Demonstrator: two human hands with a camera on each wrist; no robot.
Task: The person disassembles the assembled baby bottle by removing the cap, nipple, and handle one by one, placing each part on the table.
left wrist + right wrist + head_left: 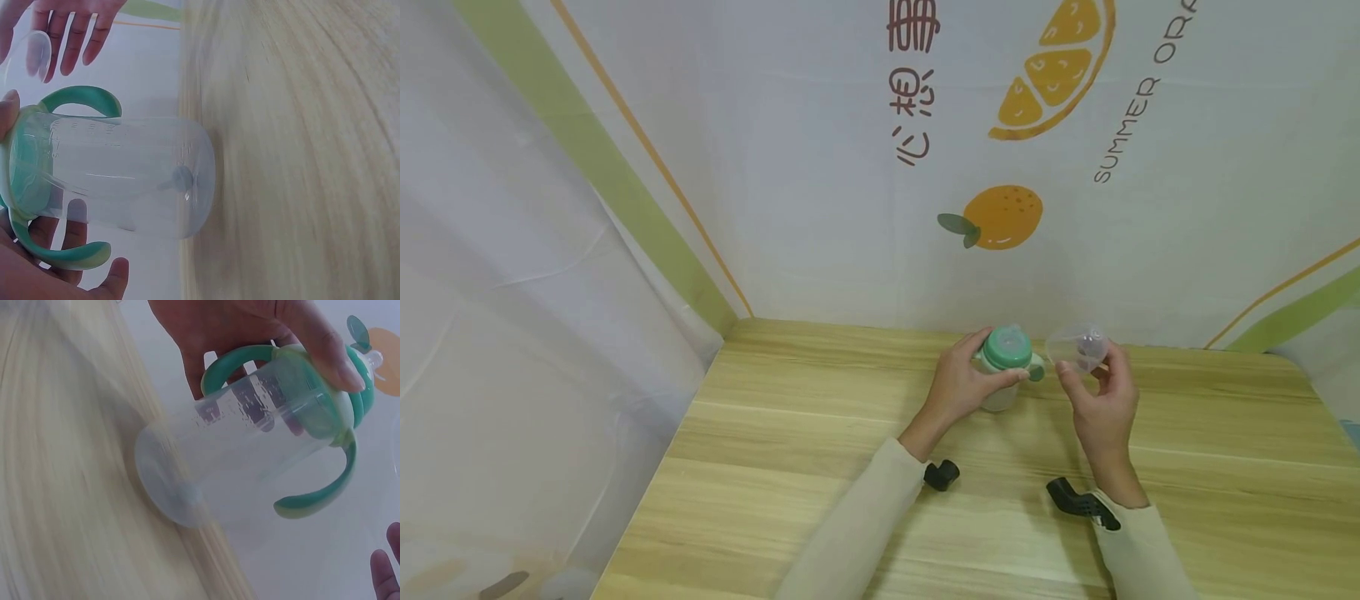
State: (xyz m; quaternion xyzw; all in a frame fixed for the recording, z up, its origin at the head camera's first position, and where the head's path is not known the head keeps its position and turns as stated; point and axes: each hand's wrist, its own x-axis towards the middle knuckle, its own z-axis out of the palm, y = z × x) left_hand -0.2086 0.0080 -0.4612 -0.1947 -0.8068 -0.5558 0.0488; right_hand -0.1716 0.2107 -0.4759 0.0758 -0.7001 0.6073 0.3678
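A clear baby bottle point(1009, 346) with a green collar, a see-through nipple and two green side handles point(75, 256) stands upright on the table. My left hand point(958, 379) grips it around the collar, thumb in front, with fingers behind, as the right wrist view shows. Inside the see-through body point(237, 437), a small grey weight point(182, 179) sits near the bottom. To the right of the bottle, my right hand point(1105, 408) holds a clear domed cap point(1063, 348) between thumb and fingers. The cap is apart from the bottle, above the tabletop.
The wood-grain table point(760, 467) ends at a white cloth backdrop point(820, 208) printed with oranges and lettering, close behind the bottle. More white cloth point(535, 375) hangs along the left side. A black camera mount point(1078, 500) sticks out from the right sleeve, another from the left.
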